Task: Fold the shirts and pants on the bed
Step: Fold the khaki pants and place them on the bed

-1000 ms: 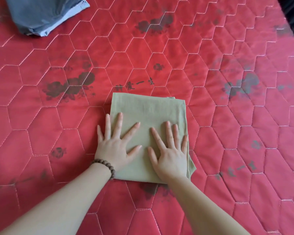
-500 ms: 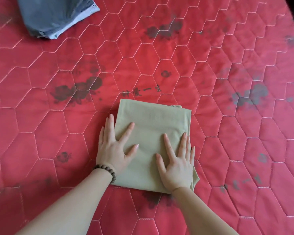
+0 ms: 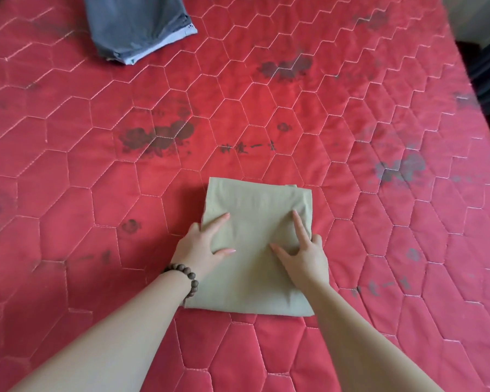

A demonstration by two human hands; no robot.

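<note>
I see the folded green garment (image 3: pixel 255 244) on the bed (image 3: pixel 68 222), well below the grey folded pile (image 3: pixel 136 26). My left hand (image 3: pixel 201 247) and right hand (image 3: pixel 303 253) pinch its side edges; I should lift both evenly.

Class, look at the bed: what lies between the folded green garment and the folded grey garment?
In the head view, only bare red quilted bedspread with dark flower prints lies between the green garment and the grey garment.

The printed characters on the bedspread (image 3: pixel 351 250) are too blurred to read.
</note>
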